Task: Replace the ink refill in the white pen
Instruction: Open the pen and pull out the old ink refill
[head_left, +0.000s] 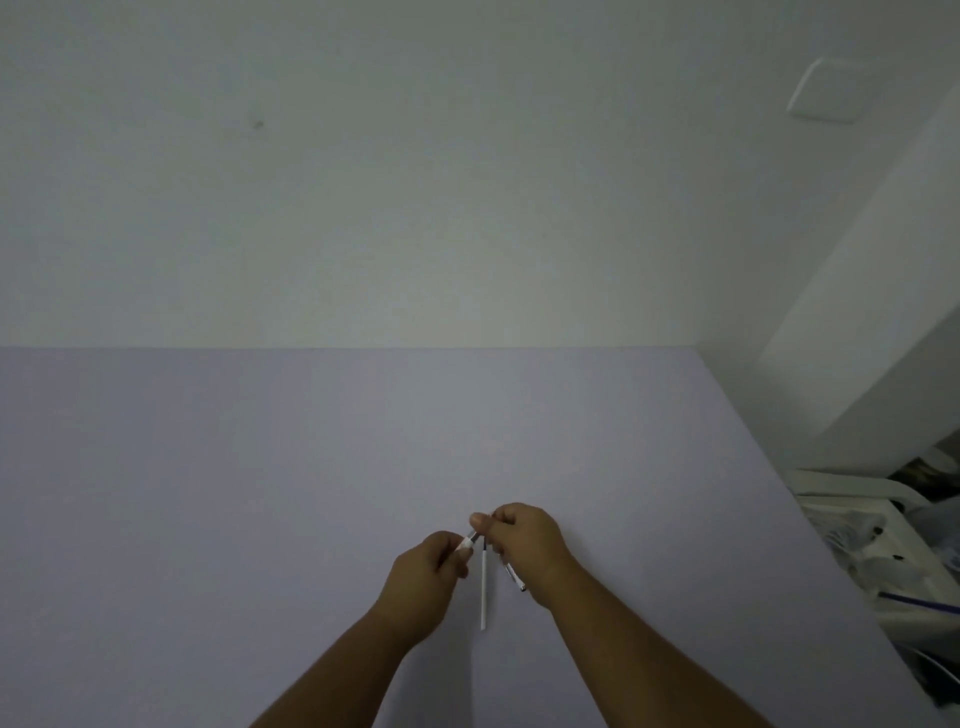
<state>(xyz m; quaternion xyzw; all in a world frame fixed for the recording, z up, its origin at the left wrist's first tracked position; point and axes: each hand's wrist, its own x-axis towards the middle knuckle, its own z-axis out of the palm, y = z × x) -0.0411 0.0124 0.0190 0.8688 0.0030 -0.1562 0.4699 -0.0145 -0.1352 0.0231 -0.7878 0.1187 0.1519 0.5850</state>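
I see both hands meeting low in the middle of the view, above a plain lilac table (260, 493) that runs back to a pale wall (363, 182). My left hand (426, 577) is curled, its fingers (460, 558) pinched around a short white pen piece (469, 542) with a dark metal end that points up and to the right, toward the other hand. My right hand (524, 535) is closed too; its thumb and forefinger come right up to that dark end, touching or nearly so, though I cannot tell from here whether they actually grip it.

A thin white refill (483, 590) hangs straight down between the two hands, its top hidden at the right hand's fingertips, its lower end free just above the table or resting on it; I cannot tell which. A second slim pen part (515, 576), white with a dark tip, sticks out from under the right palm, slanting down and to the right, so that hand is clenched around it.

At the right edge, past the table, lies a jumble of white plastic things (872, 530), too blurred to name. A white panel (826, 91) sits high on the wall, near the corner.
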